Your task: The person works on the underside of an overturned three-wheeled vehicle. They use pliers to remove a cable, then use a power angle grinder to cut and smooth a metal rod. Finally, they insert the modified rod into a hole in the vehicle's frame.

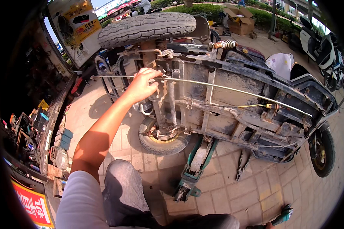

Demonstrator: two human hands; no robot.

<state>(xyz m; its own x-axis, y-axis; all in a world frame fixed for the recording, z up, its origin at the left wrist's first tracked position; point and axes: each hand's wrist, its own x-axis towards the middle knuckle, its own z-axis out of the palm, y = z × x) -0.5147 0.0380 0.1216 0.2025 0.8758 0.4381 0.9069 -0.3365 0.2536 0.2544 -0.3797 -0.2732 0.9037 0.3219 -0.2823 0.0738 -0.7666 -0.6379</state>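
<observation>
A three-wheeled vehicle lies tipped on its side, and its dirty underside (225,91) faces me. A long thin metal rod (218,84) runs across it, from beyond the rear axle toward the front end. My left hand (144,82) is closed on this rod by the axle, under the raised rear wheel (149,28). At the lower right edge only a bit of my right hand (270,226) shows, beside a teal-and-black tool (286,214) that it seems to grip; its kind is unclear. The other rear wheel (162,139) is down near the paving.
A green floor jack (195,168) stands under the vehicle's lower side. Pliers (242,166) lie on the bricks, left of the front wheel (322,152). Tools and parts crowd a shelf (46,149) at left. Scooters (317,47) and a cardboard box (240,24) are behind.
</observation>
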